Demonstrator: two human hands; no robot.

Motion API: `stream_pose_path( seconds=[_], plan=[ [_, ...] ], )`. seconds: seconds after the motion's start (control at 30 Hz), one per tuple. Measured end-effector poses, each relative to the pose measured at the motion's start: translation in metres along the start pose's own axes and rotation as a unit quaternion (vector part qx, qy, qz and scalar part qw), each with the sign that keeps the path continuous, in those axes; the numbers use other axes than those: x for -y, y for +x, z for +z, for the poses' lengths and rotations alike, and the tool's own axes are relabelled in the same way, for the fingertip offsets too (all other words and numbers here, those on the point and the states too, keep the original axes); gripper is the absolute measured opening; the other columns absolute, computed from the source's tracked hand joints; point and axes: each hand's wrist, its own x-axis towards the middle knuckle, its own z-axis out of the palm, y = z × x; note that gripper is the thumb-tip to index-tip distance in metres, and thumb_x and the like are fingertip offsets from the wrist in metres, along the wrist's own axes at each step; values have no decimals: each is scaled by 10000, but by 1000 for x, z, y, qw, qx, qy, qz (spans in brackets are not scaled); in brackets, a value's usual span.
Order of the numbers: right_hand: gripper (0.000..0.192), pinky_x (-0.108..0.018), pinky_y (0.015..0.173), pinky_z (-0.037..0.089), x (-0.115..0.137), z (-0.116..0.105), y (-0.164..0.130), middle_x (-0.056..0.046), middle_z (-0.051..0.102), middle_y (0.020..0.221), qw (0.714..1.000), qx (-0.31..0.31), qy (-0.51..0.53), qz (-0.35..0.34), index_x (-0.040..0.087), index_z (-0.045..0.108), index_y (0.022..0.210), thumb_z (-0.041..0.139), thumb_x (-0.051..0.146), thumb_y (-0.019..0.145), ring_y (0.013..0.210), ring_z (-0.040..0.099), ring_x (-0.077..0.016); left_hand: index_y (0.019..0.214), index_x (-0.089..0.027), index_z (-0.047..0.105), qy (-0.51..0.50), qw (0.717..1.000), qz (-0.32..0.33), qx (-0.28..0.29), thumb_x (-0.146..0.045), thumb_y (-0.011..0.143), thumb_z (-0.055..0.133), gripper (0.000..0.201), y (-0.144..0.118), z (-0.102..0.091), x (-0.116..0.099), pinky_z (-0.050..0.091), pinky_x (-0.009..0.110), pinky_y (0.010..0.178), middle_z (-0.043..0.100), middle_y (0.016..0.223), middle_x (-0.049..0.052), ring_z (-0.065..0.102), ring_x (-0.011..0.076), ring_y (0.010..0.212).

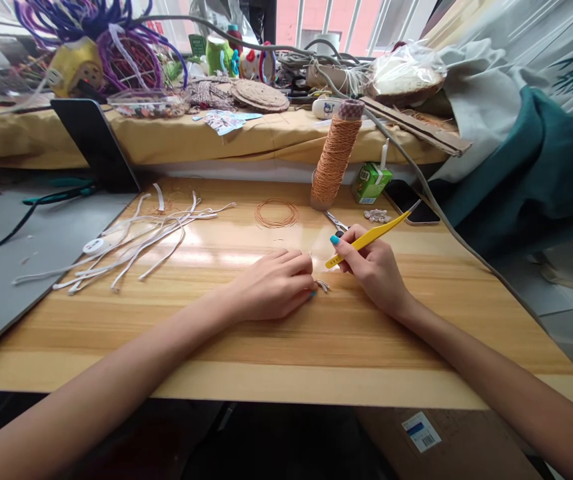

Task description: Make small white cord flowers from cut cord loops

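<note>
My left hand (274, 287) rests on the wooden table (266, 347), fingers curled, pinching a small pale shell piece (323, 285) at its fingertips. My right hand (371, 263) holds yellow tweezers (369, 238) like a pen, their tip pointing down toward the small piece, a little above it. The tweezers' far end points up and right. A coil of thin orange cord (276, 214) lies on the table beyond my hands.
A tall spool of orange cord (335, 160) stands at the back, scissors (335, 221) at its foot. A green drink carton (370, 182), small shells (377, 215) and a phone (411, 200) sit right. White strips (136, 240) lie left. A cluttered shelf runs behind.
</note>
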Motion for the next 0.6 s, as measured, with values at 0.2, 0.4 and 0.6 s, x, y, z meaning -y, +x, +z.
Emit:
stream_pose_path(
  seconds=[0.2,0.4,0.6],
  plan=[
    [238,-196,447,308,-4,2,1,60,438,472,1000,14,12,10,183,426,645,488,358,794,440,408,-64,746,-150,578,-79,995,-47,26,-200,784,459,135,3,-3,0,380,254,678,540,793,47,469,132,730],
    [259,-192,413,276,-5,1,3,65,433,461,996,11,79,40,187,411,632,519,379,769,415,376,-58,829,-138,521,-83,993,-79,37,-317,784,488,188,3,-3,-2,394,277,697,526,861,65,451,162,796],
    [290,-198,400,246,-3,0,4,54,402,487,990,13,124,60,187,419,624,472,415,794,424,347,-62,818,-154,538,-6,997,-52,52,-379,832,404,262,1,2,-1,384,292,686,557,814,56,468,165,770]
  ],
)
